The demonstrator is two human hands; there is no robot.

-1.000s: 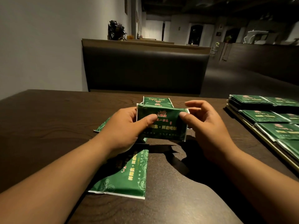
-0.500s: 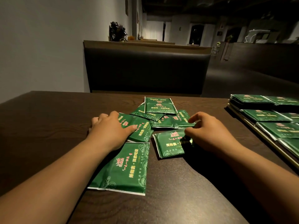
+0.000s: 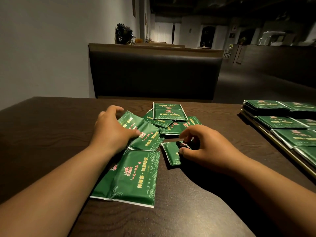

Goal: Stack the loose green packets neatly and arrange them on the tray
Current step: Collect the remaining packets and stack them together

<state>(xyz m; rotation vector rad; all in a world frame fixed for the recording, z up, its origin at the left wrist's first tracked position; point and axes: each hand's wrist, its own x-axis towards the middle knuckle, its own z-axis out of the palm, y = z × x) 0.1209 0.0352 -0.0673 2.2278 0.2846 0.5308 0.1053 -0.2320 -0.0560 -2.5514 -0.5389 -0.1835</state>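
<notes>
**Loose packets fanned on the table, both hands in the pile**

The left hand (image 3: 112, 130) lies over the slanted packet (image 3: 147, 134), thumb flat on its printed face and fingers arched past its far-left corner. Whether those fingers hook under the edge is hard to tell from this angle. That packet's long axis runs diagonally, from far-left to near-right.

The right hand (image 3: 205, 149) is curled over the shaded packet (image 3: 171, 153). The thumb pins its near part, the forefinger arches over the far side, and it is held in a pinch. Only the left end shows, with the long axis running roughly near to far.

Closest in, the nearest packet (image 3: 130, 177) lies flat with its long axis pointing away from the person. Its far end leans slightly right and just touches the slanted one, and its print runs sideways.

At the back, the far packet (image 3: 169, 111) sits square, long axis left to right, with its lettering upside down to the wearer. Below it the middle packets (image 3: 179, 127) overlap at mixed angles.

All of this rests on the dark wooden table (image 3: 51, 134).

Off to the right, well apart from the pile, sits the tray (image 3: 273, 139) with its thin pale rim. On it the tray packets (image 3: 280, 122) lie flat in rows, long axes running left to right. The rear stack (image 3: 266, 106) stands several packets high.
</notes>
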